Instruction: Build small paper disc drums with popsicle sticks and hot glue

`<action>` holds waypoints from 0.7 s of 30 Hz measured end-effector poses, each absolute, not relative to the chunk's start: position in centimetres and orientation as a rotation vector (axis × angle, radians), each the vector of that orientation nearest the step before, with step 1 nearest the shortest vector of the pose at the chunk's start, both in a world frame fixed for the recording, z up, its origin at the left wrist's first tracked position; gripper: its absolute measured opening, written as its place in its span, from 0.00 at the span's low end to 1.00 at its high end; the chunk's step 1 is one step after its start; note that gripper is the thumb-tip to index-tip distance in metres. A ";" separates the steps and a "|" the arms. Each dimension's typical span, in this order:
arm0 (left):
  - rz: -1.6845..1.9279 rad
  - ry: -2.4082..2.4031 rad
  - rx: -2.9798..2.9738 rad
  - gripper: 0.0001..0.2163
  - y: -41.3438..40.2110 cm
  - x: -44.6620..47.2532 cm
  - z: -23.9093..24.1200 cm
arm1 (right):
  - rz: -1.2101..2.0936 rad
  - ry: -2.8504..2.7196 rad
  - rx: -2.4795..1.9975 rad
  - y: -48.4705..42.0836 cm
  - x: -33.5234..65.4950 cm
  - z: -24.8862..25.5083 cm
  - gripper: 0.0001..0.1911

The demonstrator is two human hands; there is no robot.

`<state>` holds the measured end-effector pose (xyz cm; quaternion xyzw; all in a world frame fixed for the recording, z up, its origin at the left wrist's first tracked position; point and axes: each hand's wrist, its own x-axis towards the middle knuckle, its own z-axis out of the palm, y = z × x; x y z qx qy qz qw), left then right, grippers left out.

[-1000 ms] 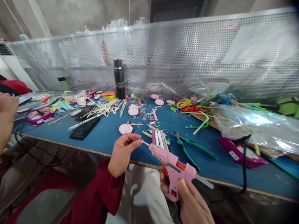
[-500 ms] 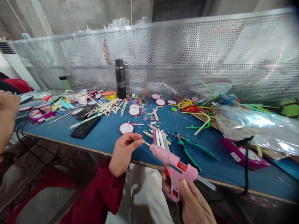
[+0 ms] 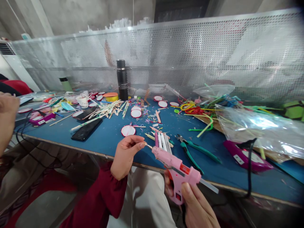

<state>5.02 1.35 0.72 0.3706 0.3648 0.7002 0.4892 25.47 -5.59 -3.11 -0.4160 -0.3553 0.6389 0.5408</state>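
My right hand (image 3: 196,202) is wrapped round the handle of a pink hot glue gun (image 3: 177,171). A clear glue stick (image 3: 209,185) pokes out of the gun's back end. The metal nozzle points left, to the fingertips of my left hand (image 3: 127,152). Thumb and forefinger of that hand are pinched together at the nozzle's tip; what they hold is too small to make out. Just behind the gun lie several capped pens (image 3: 163,142). Cutting pliers (image 3: 197,150) with teal handles rest to their right. A round white disc with a red rim (image 3: 128,130) lies beyond my left hand.
A black phone (image 3: 86,129), a heap of wooden sticks (image 3: 111,109) and a black bottle (image 3: 122,80) stand or lie left of centre. At right are a purple power strip (image 3: 247,156), plastic bags (image 3: 256,126) and pipe cleaners (image 3: 206,122). Another person's hand (image 3: 8,117) shows at far left.
Hardly anything differs. The whole view has shifted very slightly; my left-hand pinch and my grip on the glue gun stay the same.
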 end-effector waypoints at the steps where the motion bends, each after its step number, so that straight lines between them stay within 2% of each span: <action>1: 1.701 0.889 0.902 0.11 1.4 5.0 0.7 | 1.519 -0.845 -0.990 -5.6 25.4 -3.0 0.27; 8: 1.691 0.907 0.917 0.11 1.3 4.9 0.6 | 1.461 -0.856 -0.950 -5.4 25.3 -2.2 0.24; 12: 1.699 0.909 0.910 0.11 1.4 4.9 0.7 | 1.533 -0.878 -0.946 -5.6 25.8 -2.4 0.21; 21: 1.708 0.896 0.900 0.11 1.3 5.1 0.8 | 1.486 -0.894 -0.969 -5.8 25.3 -2.6 0.25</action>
